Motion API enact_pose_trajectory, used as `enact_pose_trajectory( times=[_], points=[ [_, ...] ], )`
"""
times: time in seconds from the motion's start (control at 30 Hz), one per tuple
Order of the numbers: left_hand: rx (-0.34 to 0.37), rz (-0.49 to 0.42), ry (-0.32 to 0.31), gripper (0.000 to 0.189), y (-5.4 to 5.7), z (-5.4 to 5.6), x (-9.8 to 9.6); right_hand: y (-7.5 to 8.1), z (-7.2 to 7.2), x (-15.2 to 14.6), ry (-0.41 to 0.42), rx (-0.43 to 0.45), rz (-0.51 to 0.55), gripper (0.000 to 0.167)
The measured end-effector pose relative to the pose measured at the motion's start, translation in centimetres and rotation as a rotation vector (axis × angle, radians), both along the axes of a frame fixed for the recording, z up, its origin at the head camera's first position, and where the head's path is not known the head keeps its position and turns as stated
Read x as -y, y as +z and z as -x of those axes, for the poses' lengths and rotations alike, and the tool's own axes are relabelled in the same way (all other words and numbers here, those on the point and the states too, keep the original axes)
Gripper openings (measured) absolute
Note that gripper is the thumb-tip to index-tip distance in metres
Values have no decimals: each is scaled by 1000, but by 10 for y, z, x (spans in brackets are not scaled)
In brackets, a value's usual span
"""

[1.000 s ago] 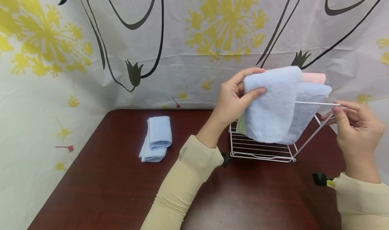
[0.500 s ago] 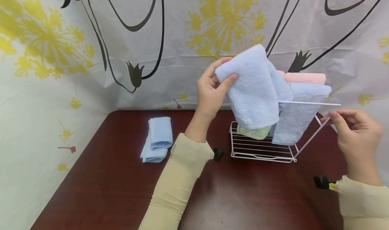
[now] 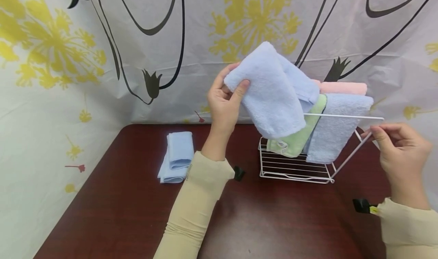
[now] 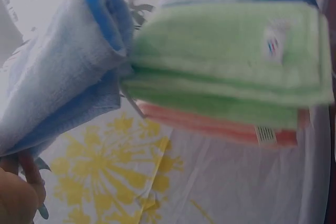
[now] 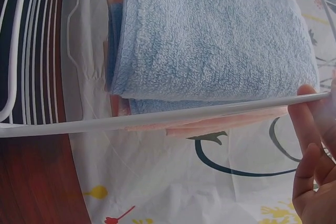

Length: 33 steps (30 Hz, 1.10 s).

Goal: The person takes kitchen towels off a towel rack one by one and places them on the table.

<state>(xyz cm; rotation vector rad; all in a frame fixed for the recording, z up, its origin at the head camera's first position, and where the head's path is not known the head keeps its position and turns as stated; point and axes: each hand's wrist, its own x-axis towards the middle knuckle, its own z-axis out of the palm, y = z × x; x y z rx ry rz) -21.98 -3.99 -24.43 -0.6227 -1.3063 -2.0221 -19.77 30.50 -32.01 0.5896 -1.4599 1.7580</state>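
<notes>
My left hand [image 3: 224,105] pinches the left corner of a folded light-blue towel [image 3: 268,95], thumb in front. This towel is tilted up at the left end of a white wire rack [image 3: 343,116]. On the rack hang a green towel [image 3: 311,126], a blue towel [image 3: 342,133] and pink towels [image 3: 343,88] behind them. In the left wrist view, the lifted towel [image 4: 68,66] shows its rolled fold, beside the green towel [image 4: 220,40]. My right hand [image 3: 403,148] pinches the rack's right upper corner; its fingers [image 5: 304,114] touch the bar in the right wrist view.
Two folded light-blue towels [image 3: 180,150] lie overlapped on the dark red table [image 3: 113,198] at left. The rack's slatted base [image 3: 294,178] stands on the table. A flower-printed sheet [image 3: 205,34] hangs behind it.
My left hand has moved left and up, drawing the light-blue towel off to the left and tilting it. The green towel has come into view. My right hand shifted slightly, staying at the rack corner.
</notes>
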Motion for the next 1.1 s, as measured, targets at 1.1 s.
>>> enact_pose_trajectory(
  times=[1.1],
  points=[
    [322,245,94,51,-53,6,108,-3,3,0,-8,17,41,11]
  ],
)
